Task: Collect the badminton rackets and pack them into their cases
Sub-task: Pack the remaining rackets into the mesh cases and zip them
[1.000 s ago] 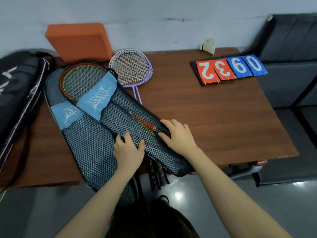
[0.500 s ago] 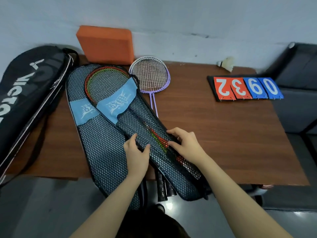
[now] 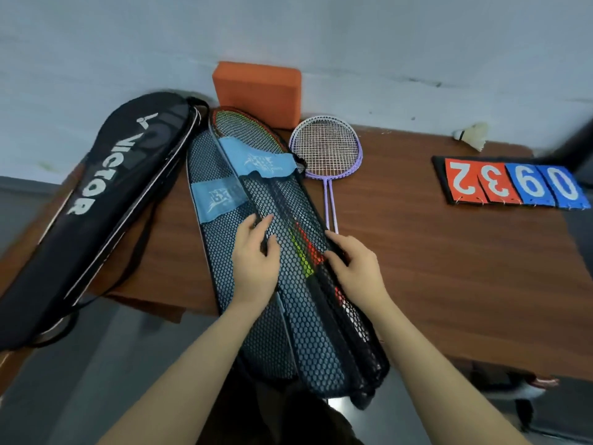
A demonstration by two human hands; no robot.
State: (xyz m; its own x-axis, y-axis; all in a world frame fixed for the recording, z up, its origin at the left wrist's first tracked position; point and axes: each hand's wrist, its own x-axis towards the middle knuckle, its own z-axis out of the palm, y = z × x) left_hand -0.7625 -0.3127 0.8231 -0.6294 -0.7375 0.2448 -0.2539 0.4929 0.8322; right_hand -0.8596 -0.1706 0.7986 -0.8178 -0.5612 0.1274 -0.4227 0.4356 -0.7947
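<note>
Closing the mesh case (image 3: 282, 284) on the table (image 3: 449, 268).
Red-green rackets (image 3: 301, 252) lie inside; left hand (image 3: 255, 261) and right hand (image 3: 356, 268) each pinch a case edge. Purple rackets (image 3: 325, 149) beside it remain unpacked; black case (image 3: 96, 200) waits.

My forearms run off the bottom edge, the black case (image 3: 96, 216) is cut by the left edge, and mesh (image 3: 298, 303) veils the racket handles beyond telling their number.
</note>
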